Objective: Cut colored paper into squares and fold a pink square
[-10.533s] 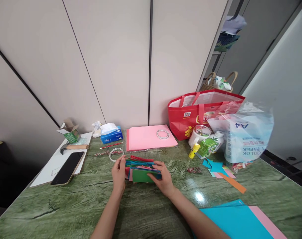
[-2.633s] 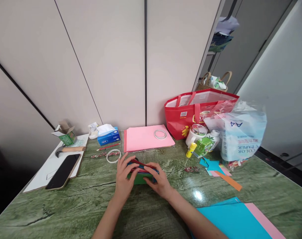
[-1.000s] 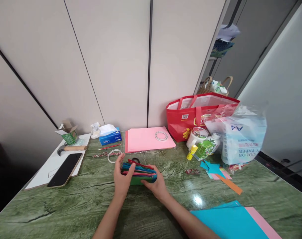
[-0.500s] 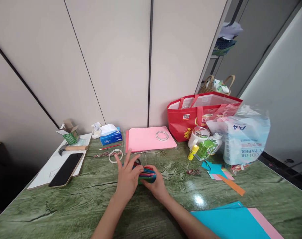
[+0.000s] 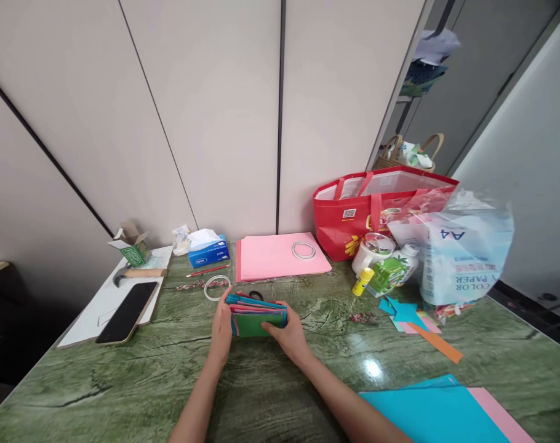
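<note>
Between my two hands is a small booklet of folded coloured paper (image 5: 256, 325), green on the side facing me, with pink, red and blue layers showing along its top. My left hand (image 5: 221, 329) grips its left end, fingers mostly hidden behind it. At the right end my right hand (image 5: 290, 335) holds it, thumb flat on the green face. Just behind the booklet, a dark ring-shaped thing (image 5: 256, 295) is partly covered. A white ring (image 5: 217, 288) lies on the table beyond my left hand.
Pink paper sheets (image 5: 275, 258) lie against the wall. Left are a phone (image 5: 127, 312), a hammer (image 5: 144, 272) and a tissue box (image 5: 208, 251). Right are a red bag (image 5: 333, 224), a glue stick (image 5: 363, 281), paper scraps (image 5: 404, 312) and blue sheets (image 5: 428, 409).
My left hand, spread above the booklet's top before, now grips its left end. The booklet has turned so that its green face shows wide toward me. The view has shifted slightly.
</note>
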`<act>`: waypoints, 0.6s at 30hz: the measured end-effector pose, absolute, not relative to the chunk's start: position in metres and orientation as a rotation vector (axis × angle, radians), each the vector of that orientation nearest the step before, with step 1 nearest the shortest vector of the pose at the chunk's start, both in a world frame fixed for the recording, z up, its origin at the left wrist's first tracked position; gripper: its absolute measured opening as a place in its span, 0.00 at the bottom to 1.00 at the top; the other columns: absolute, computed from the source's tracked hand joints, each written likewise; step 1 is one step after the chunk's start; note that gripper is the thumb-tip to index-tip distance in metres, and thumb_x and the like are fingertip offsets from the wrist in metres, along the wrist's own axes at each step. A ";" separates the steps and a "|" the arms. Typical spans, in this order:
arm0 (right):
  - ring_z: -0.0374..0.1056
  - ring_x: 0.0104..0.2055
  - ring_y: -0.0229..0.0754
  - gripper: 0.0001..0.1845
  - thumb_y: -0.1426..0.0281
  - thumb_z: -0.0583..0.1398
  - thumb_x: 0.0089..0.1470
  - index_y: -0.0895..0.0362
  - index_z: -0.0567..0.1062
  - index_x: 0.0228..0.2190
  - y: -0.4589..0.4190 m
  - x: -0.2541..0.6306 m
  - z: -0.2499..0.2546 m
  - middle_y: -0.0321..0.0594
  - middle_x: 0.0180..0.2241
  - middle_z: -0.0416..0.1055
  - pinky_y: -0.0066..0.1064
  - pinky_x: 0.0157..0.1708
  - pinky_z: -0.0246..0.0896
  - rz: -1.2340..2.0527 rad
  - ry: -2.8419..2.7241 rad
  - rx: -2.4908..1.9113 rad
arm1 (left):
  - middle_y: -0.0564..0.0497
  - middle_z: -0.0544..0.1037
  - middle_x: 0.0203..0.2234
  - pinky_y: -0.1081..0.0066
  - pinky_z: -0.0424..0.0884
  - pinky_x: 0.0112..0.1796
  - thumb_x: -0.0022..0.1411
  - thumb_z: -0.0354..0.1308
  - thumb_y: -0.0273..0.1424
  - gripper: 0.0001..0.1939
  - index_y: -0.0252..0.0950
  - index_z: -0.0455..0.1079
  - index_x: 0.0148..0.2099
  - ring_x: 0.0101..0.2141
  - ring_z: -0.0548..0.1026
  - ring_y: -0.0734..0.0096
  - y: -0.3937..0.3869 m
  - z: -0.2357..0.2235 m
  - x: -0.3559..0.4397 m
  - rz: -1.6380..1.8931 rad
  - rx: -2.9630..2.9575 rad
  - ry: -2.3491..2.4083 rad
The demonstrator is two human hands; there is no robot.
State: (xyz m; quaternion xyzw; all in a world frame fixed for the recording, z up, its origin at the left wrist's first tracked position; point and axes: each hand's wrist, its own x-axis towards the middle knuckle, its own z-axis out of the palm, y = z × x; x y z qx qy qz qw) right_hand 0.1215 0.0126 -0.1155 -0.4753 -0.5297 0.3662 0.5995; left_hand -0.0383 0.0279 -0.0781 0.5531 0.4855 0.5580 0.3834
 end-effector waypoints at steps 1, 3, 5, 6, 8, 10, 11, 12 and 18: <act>0.69 0.32 0.44 0.17 0.71 0.63 0.38 0.57 0.67 0.34 0.015 0.121 -0.117 0.37 0.29 0.72 0.34 0.33 0.67 0.840 -1.226 -1.101 | 0.44 0.73 0.45 0.61 0.67 0.43 0.60 0.37 0.49 0.29 0.38 0.57 0.57 0.44 0.71 0.60 0.027 -0.082 -0.035 1.429 1.377 1.225; 0.69 0.34 0.44 0.21 0.72 0.63 0.37 0.56 0.65 0.37 0.019 0.122 -0.119 0.38 0.32 0.71 0.35 0.35 0.67 0.792 -1.226 -1.101 | 0.44 0.70 0.48 0.63 0.67 0.43 0.58 0.42 0.49 0.29 0.38 0.58 0.56 0.46 0.70 0.60 0.024 -0.086 -0.028 1.501 1.416 1.270; 0.68 0.39 0.45 0.29 0.72 0.64 0.35 0.56 0.62 0.41 0.022 0.125 -0.118 0.40 0.36 0.70 0.36 0.40 0.65 0.736 -1.246 -1.109 | 0.44 0.68 0.50 0.63 0.65 0.44 0.56 0.47 0.48 0.28 0.39 0.59 0.55 0.47 0.68 0.59 0.021 -0.086 -0.021 1.548 1.482 1.326; 0.67 0.41 0.46 0.32 0.73 0.65 0.34 0.56 0.60 0.43 0.022 0.127 -0.117 0.41 0.38 0.69 0.37 0.41 0.64 0.717 -1.263 -1.124 | 0.44 0.68 0.50 0.63 0.65 0.44 0.56 0.49 0.47 0.28 0.39 0.59 0.55 0.47 0.68 0.59 0.019 -0.085 -0.018 1.548 1.488 1.353; 0.66 0.43 0.47 0.37 0.74 0.66 0.33 0.56 0.58 0.46 0.020 0.130 -0.114 0.43 0.41 0.67 0.38 0.44 0.62 0.694 -1.294 -1.165 | 0.43 0.68 0.48 0.63 0.66 0.42 0.55 0.50 0.45 0.27 0.37 0.60 0.54 0.44 0.69 0.59 0.018 -0.083 -0.015 1.547 1.441 1.405; 0.64 0.46 0.48 0.39 0.74 0.66 0.32 0.56 0.57 0.47 0.015 0.128 -0.111 0.45 0.44 0.65 0.40 0.47 0.60 0.680 -1.299 -1.199 | 0.42 0.68 0.47 0.64 0.66 0.41 0.55 0.51 0.44 0.26 0.36 0.60 0.53 0.44 0.69 0.60 0.018 -0.080 -0.012 1.573 1.383 1.436; 0.63 0.47 0.49 0.40 0.75 0.66 0.33 0.56 0.56 0.48 0.013 0.126 -0.110 0.46 0.46 0.64 0.41 0.48 0.59 0.674 -1.293 -1.204 | 0.43 0.68 0.47 0.64 0.66 0.42 0.55 0.52 0.43 0.25 0.36 0.60 0.53 0.45 0.68 0.60 0.019 -0.079 -0.011 1.594 1.376 1.444; 0.62 0.49 0.49 0.41 0.75 0.65 0.33 0.56 0.55 0.50 0.010 0.123 -0.109 0.47 0.48 0.62 0.42 0.50 0.57 0.671 -1.284 -1.201 | 0.43 0.68 0.47 0.64 0.65 0.43 0.54 0.53 0.42 0.25 0.36 0.60 0.52 0.46 0.68 0.60 0.020 -0.077 -0.009 1.612 1.381 1.452; 0.58 0.54 0.48 0.48 0.70 0.64 0.39 0.56 0.45 0.57 0.002 0.114 -0.102 0.50 0.54 0.55 0.41 0.51 0.57 0.833 -1.297 -1.031 | 0.45 0.71 0.44 0.65 0.63 0.44 0.52 0.56 0.42 0.23 0.37 0.64 0.48 0.44 0.68 0.61 0.026 -0.071 -0.001 1.600 1.355 1.600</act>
